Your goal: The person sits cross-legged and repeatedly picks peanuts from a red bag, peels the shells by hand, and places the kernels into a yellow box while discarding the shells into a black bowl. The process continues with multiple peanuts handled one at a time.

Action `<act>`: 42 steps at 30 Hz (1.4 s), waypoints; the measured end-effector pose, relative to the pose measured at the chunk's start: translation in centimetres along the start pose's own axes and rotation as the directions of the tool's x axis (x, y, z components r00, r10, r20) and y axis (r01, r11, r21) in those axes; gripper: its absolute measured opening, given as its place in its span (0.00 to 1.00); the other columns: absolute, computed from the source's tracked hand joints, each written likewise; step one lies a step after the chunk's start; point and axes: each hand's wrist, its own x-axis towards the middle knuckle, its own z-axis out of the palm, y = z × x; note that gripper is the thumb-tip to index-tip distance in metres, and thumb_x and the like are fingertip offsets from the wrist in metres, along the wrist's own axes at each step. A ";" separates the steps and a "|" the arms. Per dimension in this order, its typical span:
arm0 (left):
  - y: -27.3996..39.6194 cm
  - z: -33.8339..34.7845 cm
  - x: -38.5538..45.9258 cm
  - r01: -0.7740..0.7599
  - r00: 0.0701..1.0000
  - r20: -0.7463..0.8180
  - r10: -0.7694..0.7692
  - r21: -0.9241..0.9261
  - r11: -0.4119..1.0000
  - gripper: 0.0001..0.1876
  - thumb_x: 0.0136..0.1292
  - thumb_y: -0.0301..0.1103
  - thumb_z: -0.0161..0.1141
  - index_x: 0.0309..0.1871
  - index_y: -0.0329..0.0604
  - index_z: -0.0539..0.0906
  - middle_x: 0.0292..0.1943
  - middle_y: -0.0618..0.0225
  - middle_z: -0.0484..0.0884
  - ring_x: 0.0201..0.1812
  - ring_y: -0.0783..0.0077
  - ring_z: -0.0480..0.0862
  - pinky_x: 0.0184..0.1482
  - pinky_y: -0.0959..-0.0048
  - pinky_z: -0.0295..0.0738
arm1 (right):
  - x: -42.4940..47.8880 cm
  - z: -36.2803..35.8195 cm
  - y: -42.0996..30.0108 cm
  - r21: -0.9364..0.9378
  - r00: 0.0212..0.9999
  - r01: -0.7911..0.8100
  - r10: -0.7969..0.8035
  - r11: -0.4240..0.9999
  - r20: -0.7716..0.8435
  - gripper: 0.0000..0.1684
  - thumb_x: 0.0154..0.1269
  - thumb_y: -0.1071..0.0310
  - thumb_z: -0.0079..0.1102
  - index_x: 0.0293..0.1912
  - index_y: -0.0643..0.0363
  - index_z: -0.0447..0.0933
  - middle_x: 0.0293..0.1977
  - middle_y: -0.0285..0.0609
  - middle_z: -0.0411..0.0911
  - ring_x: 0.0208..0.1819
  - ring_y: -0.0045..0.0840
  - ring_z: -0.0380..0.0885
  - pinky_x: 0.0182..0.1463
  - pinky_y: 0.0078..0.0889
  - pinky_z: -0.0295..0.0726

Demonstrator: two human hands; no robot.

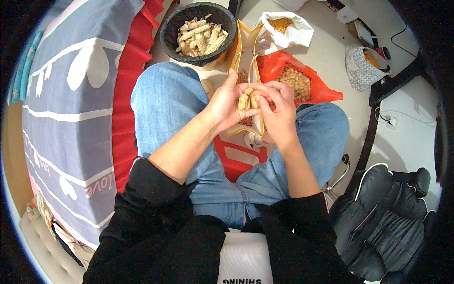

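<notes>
My left hand [227, 104] is turned palm up over a yellow-edged paper bag [263, 124], with several unshelled peanuts [243, 102] lying on its palm and fingers. My right hand [280, 106] meets it from the right, its thumb and fingertips bent against a peanut at the edge of the palm. Reddish shelled peanuts [245, 121] show inside the paper bag beneath both hands. Beyond my right hand lies an open red plastic bag [322, 83] of unshelled peanuts [294, 81].
A black-lined bucket [166, 39] of corn cobs [200, 39] stands beyond my left knee. A white sack [301, 33] holds corn kernels [281, 25]. The bed [88, 106] is at left, a black padded chair [386, 223] at lower right, a patterned bag [358, 69] at upper right.
</notes>
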 end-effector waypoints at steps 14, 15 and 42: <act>-0.9 -0.3 -0.1 -0.117 0.988 -0.053 0.145 0.362 0.925 0.14 0.62 0.44 0.46 0.41 0.45 0.75 0.26 0.76 0.73 0.27 0.85 0.70 0.27 0.85 0.65 | 0.2 -0.5 0.1 0.605 0.895 -0.424 0.414 0.674 0.166 0.07 0.55 0.77 0.52 0.37 0.62 0.71 0.30 0.36 0.74 0.31 0.15 0.72 0.36 0.16 0.71; -0.9 -0.2 -0.1 -0.173 0.981 -0.016 0.195 0.388 0.905 0.11 0.61 0.41 0.49 0.40 0.46 0.75 0.24 0.78 0.72 0.24 0.86 0.68 0.24 0.87 0.62 | 0.2 -0.5 0.3 0.616 0.898 -0.414 0.411 0.671 0.156 0.07 0.55 0.76 0.52 0.37 0.62 0.71 0.30 0.35 0.74 0.31 0.15 0.72 0.36 0.16 0.70; -1.2 1.7 -1.0 -0.411 0.675 0.270 0.687 0.911 0.046 0.09 0.49 0.24 0.58 0.36 0.40 0.78 0.28 0.65 0.72 0.30 0.70 0.74 0.34 0.77 0.70 | -0.2 -0.1 0.4 0.833 0.705 -0.548 0.492 -0.080 0.511 0.08 0.62 0.65 0.47 0.35 0.59 0.70 0.32 0.35 0.73 0.32 0.16 0.70 0.37 0.20 0.69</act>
